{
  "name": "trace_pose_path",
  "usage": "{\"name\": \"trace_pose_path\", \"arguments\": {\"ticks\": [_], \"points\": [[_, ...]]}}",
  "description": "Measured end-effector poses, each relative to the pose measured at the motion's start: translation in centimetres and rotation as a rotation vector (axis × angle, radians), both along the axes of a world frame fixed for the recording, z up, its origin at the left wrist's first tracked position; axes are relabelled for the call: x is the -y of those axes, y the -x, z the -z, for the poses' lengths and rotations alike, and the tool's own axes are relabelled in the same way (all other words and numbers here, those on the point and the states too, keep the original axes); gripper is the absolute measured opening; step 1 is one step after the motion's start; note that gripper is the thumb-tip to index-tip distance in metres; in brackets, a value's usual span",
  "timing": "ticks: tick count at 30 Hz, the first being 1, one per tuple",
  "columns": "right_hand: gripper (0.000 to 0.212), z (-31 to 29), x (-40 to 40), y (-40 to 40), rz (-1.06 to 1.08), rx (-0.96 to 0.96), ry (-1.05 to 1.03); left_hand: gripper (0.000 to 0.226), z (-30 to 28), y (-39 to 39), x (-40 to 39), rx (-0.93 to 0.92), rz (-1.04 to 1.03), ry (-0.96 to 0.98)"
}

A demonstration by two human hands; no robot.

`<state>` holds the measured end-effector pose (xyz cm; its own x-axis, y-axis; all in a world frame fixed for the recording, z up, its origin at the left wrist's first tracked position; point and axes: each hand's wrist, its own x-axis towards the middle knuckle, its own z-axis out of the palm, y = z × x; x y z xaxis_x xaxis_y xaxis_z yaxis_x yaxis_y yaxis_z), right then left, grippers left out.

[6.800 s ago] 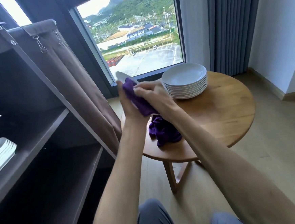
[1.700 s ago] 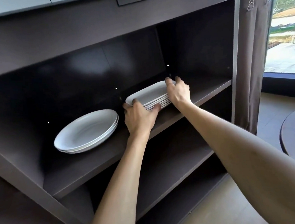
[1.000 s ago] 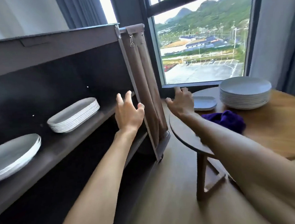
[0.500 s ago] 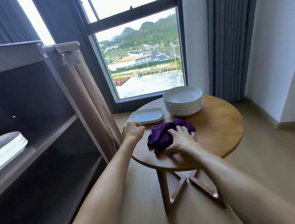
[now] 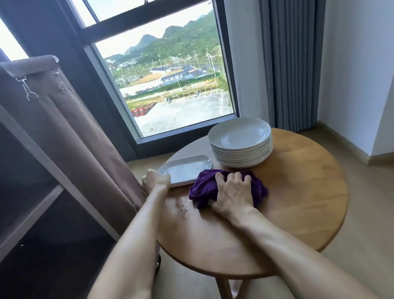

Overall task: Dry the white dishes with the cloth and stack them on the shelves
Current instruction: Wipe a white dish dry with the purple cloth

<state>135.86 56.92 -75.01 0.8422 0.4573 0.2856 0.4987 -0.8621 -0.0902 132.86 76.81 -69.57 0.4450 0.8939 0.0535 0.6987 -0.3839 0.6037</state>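
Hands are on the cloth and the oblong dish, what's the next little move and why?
Probably lift the oblong dish with the left hand already at its near corner, bringing the purple cloth under the right hand up to wipe it; droplets show on it.

- Round table (image 5: pixel 301 200) sits centre-right of frame.
- Plate stack (image 5: pixel 240 143) on its upper part.
- Oblong dish (image 5: pixel 186 170) left of stack.
- Cloth (image 5: pixel 203 187) below dish.
- Shelf unit (image 5: pixel 17 187) at frame left.
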Motion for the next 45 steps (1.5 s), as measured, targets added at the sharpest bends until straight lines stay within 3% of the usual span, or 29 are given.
{"name": "trace_pose_path", "arguments": {"ticks": [5, 12, 17, 19, 23, 26, 28, 32, 35, 37, 40, 43, 45], "points": [[0.073, 0.9, 0.1, -0.2, -0.008, 0.068, -0.042, 0.025, 1.3, -1.1, -2.6, -0.003, -0.042, 0.028], [0.071, 1.0, 0.1, -0.2, 0.012, 0.076, -0.063, 0.032, 0.8, -1.4, -5.2, -0.003, -0.016, 0.171], [0.047, 0.7, 0.2, -0.1, 0.054, 0.069, -0.229, 0.033, -1.0, 0.0, -4.3, 0.293, -0.027, 0.420], [0.040, 0.0, 0.2, -0.3, 0.127, -0.054, -0.396, 0.034, -1.9, 1.4, -2.8, 0.478, -0.028, 0.664], [0.047, -3.5, 0.5, -0.5, 0.264, -0.390, -1.122, 0.028, -2.7, 4.8, 1.2, 0.713, -0.088, 0.987], [0.042, -7.3, 0.4, -0.4, 0.148, -0.445, -1.330, 0.022, -2.4, 6.9, 3.4, 0.833, -0.079, 1.072], [0.039, -9.4, -0.3, -0.2, 0.056, -0.462, -1.278, 0.025, -2.2, 7.8, 4.7, 0.879, 0.008, 1.098], [0.032, -11.4, -2.5, 0.4, -0.091, -0.505, -0.936, 0.039, -2.6, 8.6, 7.5, 0.911, 0.166, 1.097], [0.044, -11.3, -3.1, 1.0, -0.124, -0.524, -0.880, 0.048, -2.7, 9.1, 8.6, 0.955, 0.257, 1.057], [0.034, -10.8, -3.2, 1.4, -0.172, -0.467, -0.892, 0.048, -2.8, 9.4, 9.1, 0.989, 0.292, 1.031], [0.036, -10.2, -3.3, 2.2, -0.218, -0.436, -0.982, 0.041, -3.3, 8.7, 9.8, 1.015, 0.353, 0.920], [0.038, -10.9, -3.2, 3.8, -0.306, -0.552, -1.135, 0.035, -3.8, 7.4, 10.6, 1.049, 0.402, 0.850], [0.039, -11.8, -3.3, 5.3, -0.426, -0.641, -1.230, 0.046, -4.1, 7.1, 11.1, 1.103, 0.386, 0.891]]}}
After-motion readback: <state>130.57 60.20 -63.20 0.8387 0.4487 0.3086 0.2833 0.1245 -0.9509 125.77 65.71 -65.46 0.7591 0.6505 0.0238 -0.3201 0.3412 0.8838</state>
